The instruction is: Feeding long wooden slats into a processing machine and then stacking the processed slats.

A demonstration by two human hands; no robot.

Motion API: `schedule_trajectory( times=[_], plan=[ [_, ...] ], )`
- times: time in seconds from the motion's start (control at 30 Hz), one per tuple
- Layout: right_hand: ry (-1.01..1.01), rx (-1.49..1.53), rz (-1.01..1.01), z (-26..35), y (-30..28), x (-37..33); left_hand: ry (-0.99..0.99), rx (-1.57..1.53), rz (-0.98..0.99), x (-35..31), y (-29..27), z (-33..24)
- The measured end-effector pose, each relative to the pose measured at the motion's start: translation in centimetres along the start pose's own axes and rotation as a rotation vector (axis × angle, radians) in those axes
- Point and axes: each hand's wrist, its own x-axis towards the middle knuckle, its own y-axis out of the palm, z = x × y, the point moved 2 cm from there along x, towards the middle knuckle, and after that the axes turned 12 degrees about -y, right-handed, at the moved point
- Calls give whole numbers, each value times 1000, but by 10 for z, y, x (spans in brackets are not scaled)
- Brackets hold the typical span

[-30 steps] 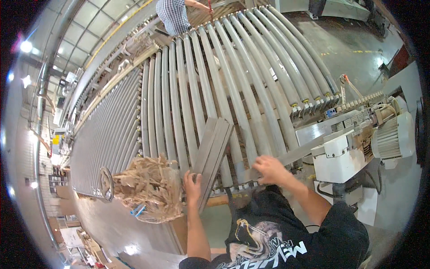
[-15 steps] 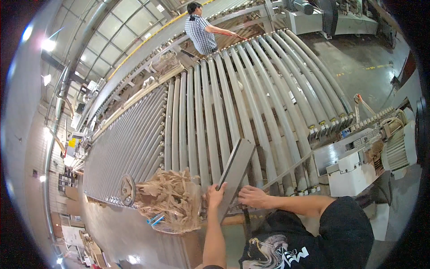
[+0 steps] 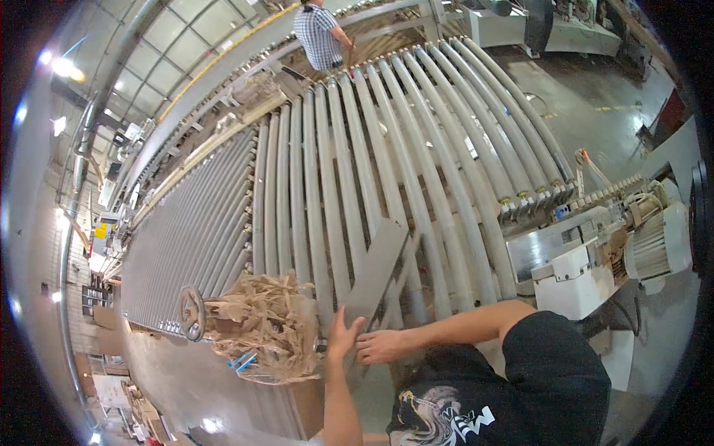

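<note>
A long, flat grey board (image 3: 375, 269) slants away from me over the metal rollers (image 3: 357, 141), its broad face turned up. My left hand (image 3: 341, 338) is closed on the board's near left edge, the thumb beside the face. On the opposite edge, my right hand (image 3: 380, 346) has its fingers curled round the board's near end. The two hands are close together, almost touching. Just left of them sits a clear plastic bag (image 3: 275, 327) stuffed with crumpled brown strips, on a cardboard box (image 3: 271, 405).
A handwheel (image 3: 191, 313) stands left of the bag. To the right are a white machine housing (image 3: 573, 282) and a ribbed motor (image 3: 654, 241). A co-worker in a checked shirt (image 3: 316, 41) stands at the far side of the rollers.
The board has tilted so its dark left edge no longer shows. My right hand has come closer to my left. The co-worker's outstretched arm has dropped; the whole view has shifted slightly.
</note>
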Motion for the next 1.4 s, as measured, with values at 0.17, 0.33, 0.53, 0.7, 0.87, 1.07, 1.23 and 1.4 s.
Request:
schedule_trajectory(
  times=[0.17, 0.33, 0.53, 0.7, 0.87, 1.07, 1.23, 1.4],
  plan=[
    [18, -80, -34, -30, 8, 6, -26, -117, -65, -42, -9, 37],
    [252, -46, -5, -62, -21, -18, -147, 267, -110, -90, -21, 26],
    [291, -107, 319, -101, -51, -23, -163, 248, -317, -99, 6, 19],
    [389, 49, 516, -121, -53, -27, -204, 221, -365, -104, 12, 28],
    [643, -14, 449, -153, -110, -88, -260, 116, -455, -137, 21, 94],
    [1153, 107, -67, -195, -190, -193, -255, -624, -448, -158, 53, 122],
    [1256, 681, -492, -178, -173, -194, -172, -862, -505, -114, 93, 93],
    [1270, 769, -593, -179, -167, -199, -31, -1209, -532, -113, 95, 75]
  ],
)
